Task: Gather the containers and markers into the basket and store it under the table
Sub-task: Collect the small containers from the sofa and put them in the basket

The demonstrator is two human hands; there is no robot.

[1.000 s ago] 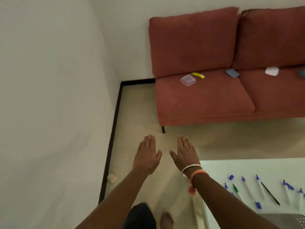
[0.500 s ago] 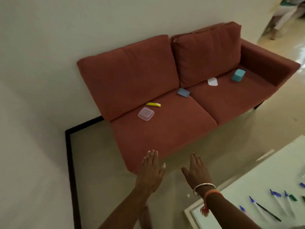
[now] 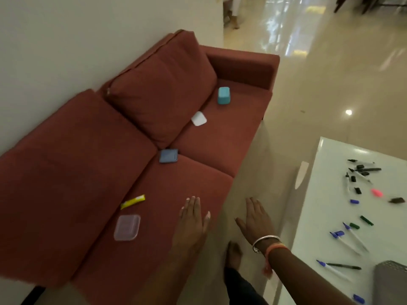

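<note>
1. Two hands out front, palms down, empty: left hand point(image 3: 192, 225) over the front edge of the sofa point(image 3: 92, 194) seat, fingers straight and pressed together, thumb out to the side; right hand point(image 3: 256, 219) over the floor between sofa and table point(image 3: 326, 194), fingers together, thumb splayed.
2. Bangle point(image 3: 265, 241) and orange thread on the right wrist.
3. Five items on the sofa seat, well apart from each other:
   - clear lid point(image 3: 127, 227) on the near cushion, left of the left hand;
   - yellow marker point(image 3: 133, 201) just beyond the lid;
   - blue lid point(image 3: 168, 155) at the seam between the two seat cushions;
   - white lid point(image 3: 198, 118) on the far cushion, close to the back pillow;
   - teal box point(image 3: 224, 95) farthest off, near the armrest.
4. Loose markers and caps scattered across the white table on the right: black ones point(image 3: 361, 170) at the far end, blue-capped ones point(image 3: 343, 234) and green ones nearer, a pink cap point(image 3: 377, 192) between.
5. Grey basket point(image 3: 391, 282) at the near right corner of the table, only partly in view.
6. Bare foot point(image 3: 234, 255) on the floor below the hands.
</note>
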